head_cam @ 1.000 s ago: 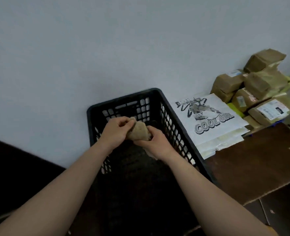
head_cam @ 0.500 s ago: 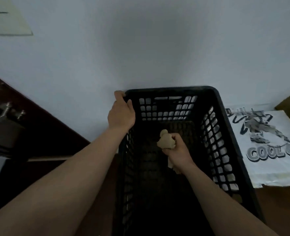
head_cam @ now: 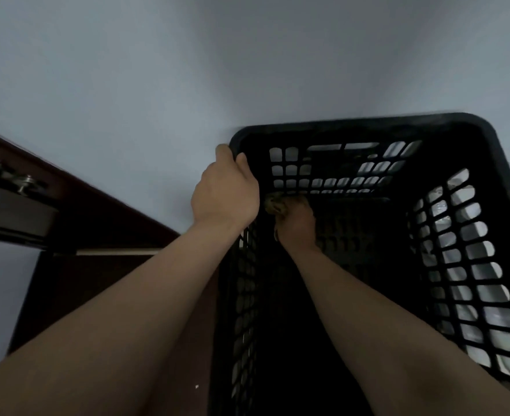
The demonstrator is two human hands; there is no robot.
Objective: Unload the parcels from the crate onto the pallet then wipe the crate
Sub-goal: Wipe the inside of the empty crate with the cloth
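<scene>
Right of centre, crate (head_cam: 352,123): black and slotted, long axis running from the lower frame up to its far end; no parcel shows inside.
Left hand (head_cam: 225,193): fingers curled over the rim at the crate's upper left corner.
Right hand (head_cam: 297,226): deep inside, clenched round the cloth (head_cam: 274,205), just below and right of the left hand.
Cloth: bunched at the foot of the far end, left corner; contact unclear.
Next stroke: probably rightward and down-frame, where the unwiped floor lies; right hand nearer.
</scene>
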